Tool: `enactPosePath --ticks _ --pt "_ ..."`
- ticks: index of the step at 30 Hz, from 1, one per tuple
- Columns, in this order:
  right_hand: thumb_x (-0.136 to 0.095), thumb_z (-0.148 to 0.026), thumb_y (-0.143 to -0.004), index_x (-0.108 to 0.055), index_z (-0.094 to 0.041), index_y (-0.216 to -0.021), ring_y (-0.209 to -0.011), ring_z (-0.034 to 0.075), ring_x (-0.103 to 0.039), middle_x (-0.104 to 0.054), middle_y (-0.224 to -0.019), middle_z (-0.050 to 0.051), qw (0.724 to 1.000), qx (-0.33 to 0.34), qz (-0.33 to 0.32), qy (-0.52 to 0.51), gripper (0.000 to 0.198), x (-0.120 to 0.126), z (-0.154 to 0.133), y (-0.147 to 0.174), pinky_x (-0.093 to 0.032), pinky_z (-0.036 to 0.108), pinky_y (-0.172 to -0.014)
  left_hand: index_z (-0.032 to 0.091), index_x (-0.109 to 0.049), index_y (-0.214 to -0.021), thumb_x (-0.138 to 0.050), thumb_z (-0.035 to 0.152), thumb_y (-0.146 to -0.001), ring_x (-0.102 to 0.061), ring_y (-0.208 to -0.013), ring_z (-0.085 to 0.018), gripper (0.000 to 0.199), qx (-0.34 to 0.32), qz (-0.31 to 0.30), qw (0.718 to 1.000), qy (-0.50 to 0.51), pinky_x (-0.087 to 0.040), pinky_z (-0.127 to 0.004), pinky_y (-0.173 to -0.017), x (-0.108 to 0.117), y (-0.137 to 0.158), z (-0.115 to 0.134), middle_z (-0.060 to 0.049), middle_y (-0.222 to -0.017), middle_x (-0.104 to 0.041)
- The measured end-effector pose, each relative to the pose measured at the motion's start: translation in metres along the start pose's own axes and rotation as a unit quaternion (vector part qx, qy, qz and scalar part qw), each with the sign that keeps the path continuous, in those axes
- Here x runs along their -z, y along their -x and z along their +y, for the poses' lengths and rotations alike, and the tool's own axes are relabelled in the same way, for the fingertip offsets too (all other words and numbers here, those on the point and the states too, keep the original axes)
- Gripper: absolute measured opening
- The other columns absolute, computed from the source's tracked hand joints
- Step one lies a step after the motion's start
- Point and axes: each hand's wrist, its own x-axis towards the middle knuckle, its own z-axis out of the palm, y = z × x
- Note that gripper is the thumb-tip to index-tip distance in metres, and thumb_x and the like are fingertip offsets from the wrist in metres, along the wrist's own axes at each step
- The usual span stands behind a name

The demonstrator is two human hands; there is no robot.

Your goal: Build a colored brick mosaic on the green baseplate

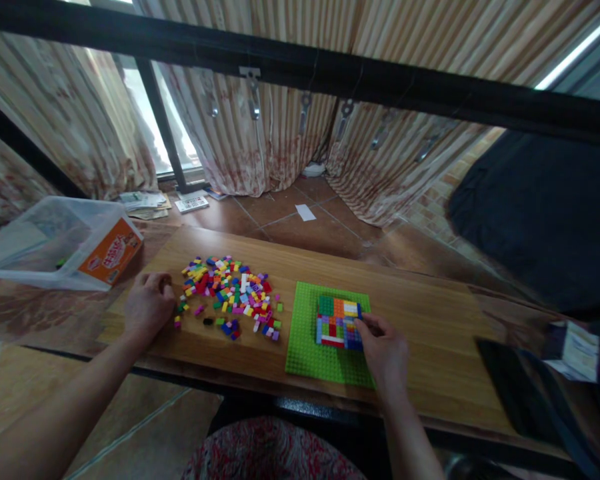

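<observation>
A green studded baseplate [303,333] lies on the wooden board, bearing a roughly square build of coloured toy bricks [333,328]. At the build's right edge is my right hand [386,350], thumb and fingers drawn together with the tips against the bricks; whatever is between them is too small to make out. My left hand [149,305] rests on the board with curled fingers, just left of a pile of loose toy bricks [230,287]. Its fingertips are partly hidden, so anything inside it does not show. Some bricks lie scattered at the pile's near side, including a black one [208,321].
A clear plastic bin [65,267] with an orange label stands at the far left. The wooden board [430,347] extends right towards a dark flat object [510,380]. A black metal bar [300,63] crosses above, before curtains. Papers [143,202] lie beyond the board.
</observation>
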Motion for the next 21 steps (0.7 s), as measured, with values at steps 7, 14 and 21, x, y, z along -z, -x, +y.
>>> enactPosePath --ticks 7,14,21 --pt "-0.069 -0.052 -0.071 -0.074 -0.014 -0.099 -0.077 0.023 -0.069 -0.076 -0.092 0.012 0.992 -0.023 -0.023 -0.12 0.047 -0.003 0.009 -0.001 -0.053 0.034 -0.07 0.013 -0.066 -0.11 -0.041 0.029 -0.089 -0.062 -0.1 -0.028 0.036 -0.001 0.01 1.0 0.012 -0.051 -0.041 -0.088 -0.002 0.001 -0.002 -0.014 -0.119 -0.06" --pt "-0.057 -0.059 -0.079 -0.076 -0.011 -0.093 -0.072 0.024 -0.068 -0.076 -0.084 0.013 0.991 -0.062 -0.015 -0.117 0.054 0.003 0.005 -0.011 -0.05 0.032 -0.063 0.014 -0.066 -0.109 -0.043 0.027 -0.089 -0.062 -0.099 -0.026 0.034 -0.007 0.013 1.0 0.01 -0.052 -0.04 -0.087 -0.002 0.0 -0.002 -0.013 -0.117 -0.061" --pt "-0.059 -0.058 -0.076 -0.077 -0.014 -0.088 -0.074 0.027 -0.069 -0.076 -0.082 0.011 0.996 -0.028 -0.062 -0.05 0.049 0.002 0.006 -0.022 -0.049 0.033 -0.066 0.013 -0.067 -0.109 -0.044 0.025 -0.087 -0.062 -0.1 -0.027 0.033 -0.011 0.022 1.0 0.012 -0.052 -0.04 -0.087 -0.006 -0.001 -0.005 -0.013 -0.117 -0.061"
